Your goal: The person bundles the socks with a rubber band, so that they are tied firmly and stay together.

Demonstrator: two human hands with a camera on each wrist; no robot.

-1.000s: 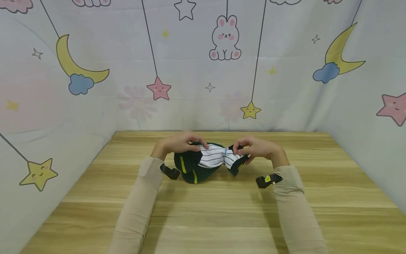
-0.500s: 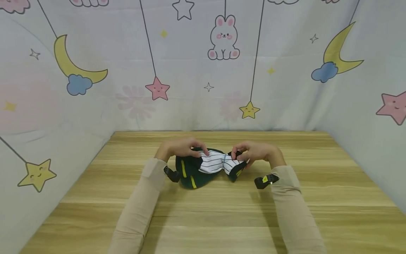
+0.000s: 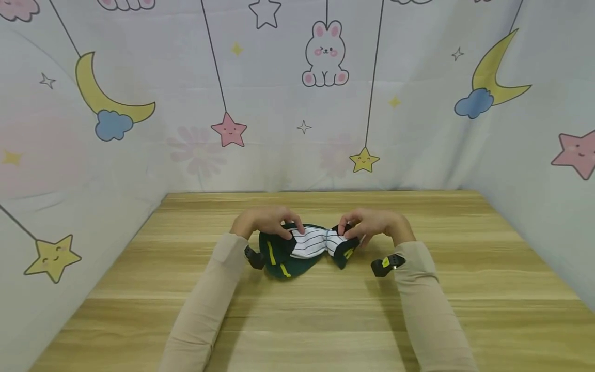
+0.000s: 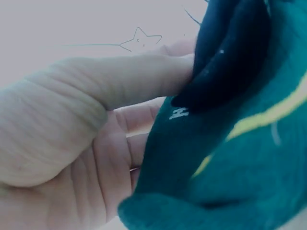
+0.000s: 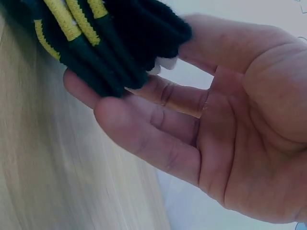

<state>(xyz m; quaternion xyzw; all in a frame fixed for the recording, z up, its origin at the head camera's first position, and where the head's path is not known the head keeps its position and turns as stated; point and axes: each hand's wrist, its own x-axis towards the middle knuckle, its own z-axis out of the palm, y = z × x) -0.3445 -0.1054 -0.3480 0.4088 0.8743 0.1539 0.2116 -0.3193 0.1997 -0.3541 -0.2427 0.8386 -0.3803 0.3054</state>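
A small dark green cloth garment (image 3: 309, 245) with yellow bands and a white, black-striped panel is stretched sideways between both hands in the head view. A thin light-blue line crosses its narrow gathered part. My left hand (image 3: 267, 219) pinches the wider left end. In the left wrist view, the left thumb presses on black cloth (image 4: 230, 62), with fingers behind the green fabric. My right hand (image 3: 374, 222) pinches the narrower right end. In the right wrist view, that folded end (image 5: 91, 43) lies between thumb and fingers. Whether the garment touches the table is unclear.
Beneath the hands lies a wood-grain table (image 3: 307, 320). A white curtain (image 3: 274, 82) printed with moons, stars and a rabbit stands behind it and along both sides. Small black wrist cameras, like the right one (image 3: 387, 264), hang below the sleeves.
Both hands and the garment between them have come down and slightly nearer. The hands have drawn a little closer together, and both grips stay as they were.
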